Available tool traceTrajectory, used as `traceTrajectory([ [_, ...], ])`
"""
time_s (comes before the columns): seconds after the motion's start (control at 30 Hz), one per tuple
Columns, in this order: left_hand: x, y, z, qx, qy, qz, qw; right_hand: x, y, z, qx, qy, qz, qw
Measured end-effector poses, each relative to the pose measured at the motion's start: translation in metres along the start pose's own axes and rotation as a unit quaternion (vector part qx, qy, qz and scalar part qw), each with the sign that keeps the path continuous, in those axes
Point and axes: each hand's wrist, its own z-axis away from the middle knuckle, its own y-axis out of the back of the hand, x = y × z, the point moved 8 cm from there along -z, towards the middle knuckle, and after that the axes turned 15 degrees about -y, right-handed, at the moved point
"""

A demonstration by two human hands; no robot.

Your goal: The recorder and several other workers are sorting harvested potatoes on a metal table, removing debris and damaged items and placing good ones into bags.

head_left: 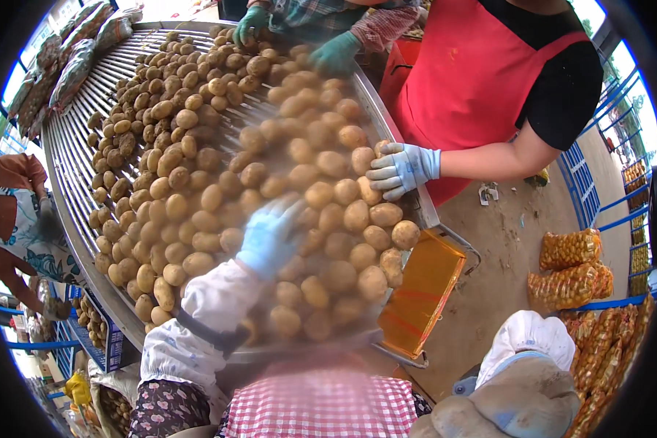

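Observation:
Potatoes [186, 117] cover much of a slatted metal sorting table [77, 124], with a hazy smear over the middle and lower picture. My left hand [270, 233], in a light blue glove with white oversleeve, reaches onto the potatoes, fingers apart and blurred, gripping nothing visible. My right hand [493, 394], in a dirty grey-coated glove, is close to the camera at lower right; its fingertips leave the frame, so its grip is unclear. An orange tray [423, 292] sits at the table's right end.
A red-aproned worker's gloved hand [401, 168] rests at the right edge; another's green gloves [332, 51] are at the back. A worker [14, 212] stands left. Filled sacks [569, 285] lie beside blue railings [584, 190]; more sacks [73, 73] lie upper left.

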Motion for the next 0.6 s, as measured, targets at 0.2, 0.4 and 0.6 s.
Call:
traceTrajectory([
  [0.2,-0.039,-0.057,-0.062,-0.074,0.007,-0.113,0.991,0.021,0.006,0.018,-0.051,-0.064,0.1,0.992],
  [0.4,-0.064,-0.11,-0.107,-0.285,0.109,-0.212,0.928,0.041,0.007,0.014,-0.116,0.026,0.047,0.992],
  [0.6,-0.092,-0.105,-0.109,-0.277,0.091,-0.18,0.939,0.04,0.021,0.035,-0.055,0.068,0.099,0.991],
])
